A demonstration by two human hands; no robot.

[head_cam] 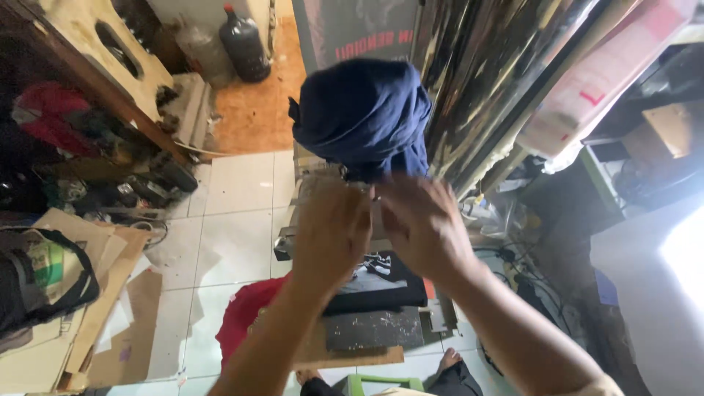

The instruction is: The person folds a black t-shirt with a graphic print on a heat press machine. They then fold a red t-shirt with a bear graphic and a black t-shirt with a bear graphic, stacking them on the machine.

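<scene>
My left hand (331, 233) and my right hand (424, 224) are raised side by side, blurred, just under a bundled dark blue cloth (363, 117) that sits on top of a metal machine (308, 192). Their fingertips reach the cloth's lower edge; whether they grip it is hidden by the blur. Below my hands a black printed garment (381, 282) lies on the machine's lower plate (367, 330). A red cloth (246, 312) hangs beside that plate on the left.
White floor tiles (235, 220) stretch to the left, with cardboard sheets (110, 293) and a dark bag (29, 286). Two large bottles (242, 44) stand at the back. Rolls of shiny film (484, 81) lean on the right, cables (506, 257) below them.
</scene>
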